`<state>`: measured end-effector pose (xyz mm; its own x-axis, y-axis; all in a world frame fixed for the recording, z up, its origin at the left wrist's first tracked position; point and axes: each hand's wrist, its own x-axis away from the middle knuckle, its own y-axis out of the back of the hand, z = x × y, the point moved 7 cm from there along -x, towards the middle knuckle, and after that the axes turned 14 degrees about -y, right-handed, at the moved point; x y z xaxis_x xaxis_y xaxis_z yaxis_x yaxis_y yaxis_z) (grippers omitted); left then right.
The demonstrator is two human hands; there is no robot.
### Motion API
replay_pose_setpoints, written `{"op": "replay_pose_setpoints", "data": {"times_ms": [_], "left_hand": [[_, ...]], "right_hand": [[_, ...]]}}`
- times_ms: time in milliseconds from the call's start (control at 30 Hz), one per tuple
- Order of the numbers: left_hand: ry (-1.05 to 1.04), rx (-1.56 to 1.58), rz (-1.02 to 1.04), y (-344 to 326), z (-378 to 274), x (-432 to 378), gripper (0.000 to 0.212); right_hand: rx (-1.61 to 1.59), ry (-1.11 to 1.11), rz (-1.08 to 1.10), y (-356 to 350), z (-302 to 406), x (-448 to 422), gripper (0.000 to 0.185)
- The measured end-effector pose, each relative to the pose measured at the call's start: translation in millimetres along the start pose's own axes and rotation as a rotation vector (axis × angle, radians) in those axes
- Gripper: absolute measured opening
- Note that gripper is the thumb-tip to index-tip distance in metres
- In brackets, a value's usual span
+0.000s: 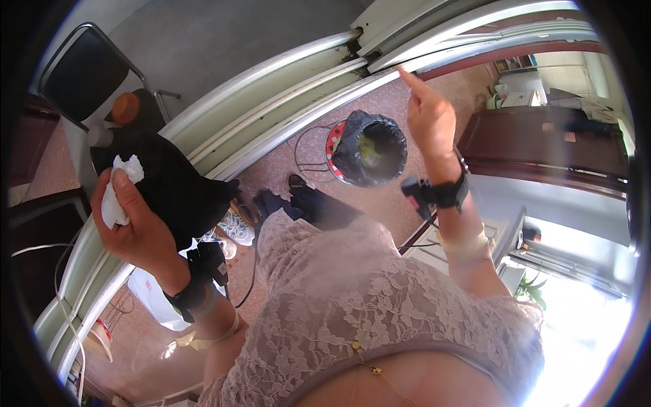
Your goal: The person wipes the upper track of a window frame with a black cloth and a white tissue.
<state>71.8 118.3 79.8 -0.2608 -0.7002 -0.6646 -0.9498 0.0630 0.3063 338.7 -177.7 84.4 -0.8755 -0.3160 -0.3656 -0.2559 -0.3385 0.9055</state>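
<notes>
My left hand [135, 224] grips a crumpled white tissue or cloth [118, 201] between thumb and fingers, in front of a black cloth-like item [168, 178] by the frame. My right hand [430, 119] is raised, its index finger stretched out and the other fingers curled, with nothing visible in it. That fingertip appears to meet the edge of a white sliding window or door frame [305, 114] with long parallel tracks. Dark grime shows at a joint of the frame. Below and left of my right hand stands a waste bin lined with a black plastic bag [351, 157], with yellow-green refuse inside.
Beyond the frame is a black-backed metal folding chair [86, 74] with an orange round object [125, 108]. Blue-and-white shoes [237, 229] and a white plastic bag [157, 300] lie on the floor. A white cable [68, 315] hangs at left; a dark brown cabinet [544, 135] stands right.
</notes>
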Motion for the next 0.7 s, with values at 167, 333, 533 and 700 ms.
{"op": "replay_pose_setpoints", "data": {"times_ms": [167,333,533,700], "left_hand": [[-0.013,0.014,-0.001,0.5,2.1,0.7,0.023],[0.015,-0.034,0.025,-0.4,0.8,-0.3,0.025],[-0.036,-0.040,0.021,-0.7,-0.4,-1.4,0.024],[-0.016,-0.049,0.026,-0.3,1.3,-0.5,0.024]], "right_hand": [[-0.059,0.008,-0.030,4.0,15.7,9.7,0.037],[0.142,-0.044,-0.050,2.0,-4.4,-7.2,0.036],[0.187,-0.137,0.025,0.1,-9.2,-8.7,0.034],[0.164,-0.020,0.202,-8.7,0.7,9.9,0.032]]}}
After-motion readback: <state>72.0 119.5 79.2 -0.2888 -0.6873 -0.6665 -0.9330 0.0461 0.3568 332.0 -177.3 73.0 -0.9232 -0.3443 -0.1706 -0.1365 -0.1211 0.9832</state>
